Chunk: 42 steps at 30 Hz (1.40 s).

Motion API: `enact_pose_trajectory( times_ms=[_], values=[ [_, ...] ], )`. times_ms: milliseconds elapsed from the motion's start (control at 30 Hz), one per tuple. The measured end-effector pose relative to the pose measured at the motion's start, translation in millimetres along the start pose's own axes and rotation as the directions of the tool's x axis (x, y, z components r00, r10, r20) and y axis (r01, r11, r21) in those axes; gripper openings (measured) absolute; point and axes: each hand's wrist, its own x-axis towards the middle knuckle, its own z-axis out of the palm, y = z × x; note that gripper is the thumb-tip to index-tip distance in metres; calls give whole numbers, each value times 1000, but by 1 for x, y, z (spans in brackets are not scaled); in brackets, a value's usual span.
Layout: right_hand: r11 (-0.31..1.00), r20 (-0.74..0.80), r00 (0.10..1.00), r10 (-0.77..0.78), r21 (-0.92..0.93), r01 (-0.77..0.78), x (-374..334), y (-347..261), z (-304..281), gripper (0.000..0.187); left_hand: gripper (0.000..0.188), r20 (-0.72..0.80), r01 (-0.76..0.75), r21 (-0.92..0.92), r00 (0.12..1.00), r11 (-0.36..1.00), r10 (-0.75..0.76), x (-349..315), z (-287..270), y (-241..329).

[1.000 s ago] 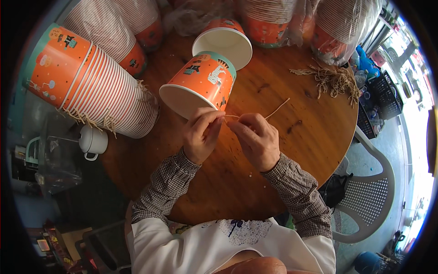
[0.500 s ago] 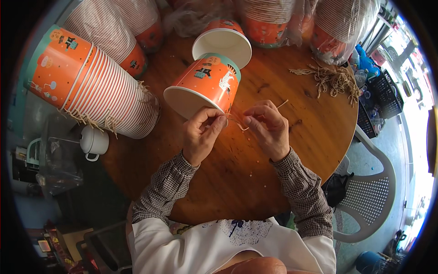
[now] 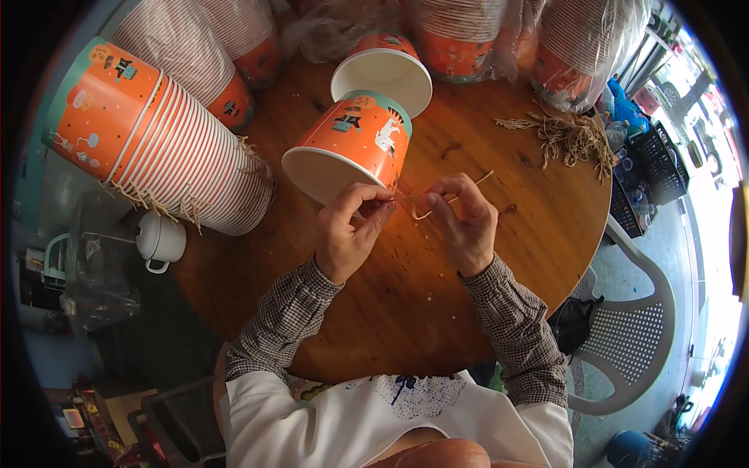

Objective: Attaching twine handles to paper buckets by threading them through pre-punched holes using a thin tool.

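Left sleeve and right sleeve: fine dark-and-white check, loosely creased along the forearm, narrowing to a close-fitting cuff at each wrist. Top: white, covering the upper arms and bordering the check. Print on the front: a rounded cluster of dark blue-violet specks, with a denser blot near its upper edge. Neckline: curved. Left hand and right hand: bare beyond the cuffs.

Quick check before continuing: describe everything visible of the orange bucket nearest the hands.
The orange bucket lies on its side on the wooden table, its white-rimmed mouth facing the near side. It looks like coated paper, with cartoon figures and a teal base band. The left hand is at its rim; contact is unclear.
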Motion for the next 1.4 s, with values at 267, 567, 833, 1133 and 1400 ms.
enact_pose_trajectory(
  times_ms=[267,567,833,1133,1400],
  values=[
    [840,-50,925,-376,-440,318,7,-5,-5,13,11,5,50,30,999,998,-50,2,-10,5],
    [732,189,855,-482,-448,512,2,-25,5,22,16,255,462,-564,886,684,-388,0,-7,21],
    [954,31,980,-196,-223,198,-3,-20,9,16,14,293,359,-369,920,857,-259,-2,-5,21],
    [991,130,983,130,6,-132,1,-11,5,15,13,220,412,-437,911,799,-349,-1,-5,18],
    [990,68,998,-6,-140,15,-3,-16,10,11,10,121,305,-341,952,889,-280,-4,-1,17]
  ],
)
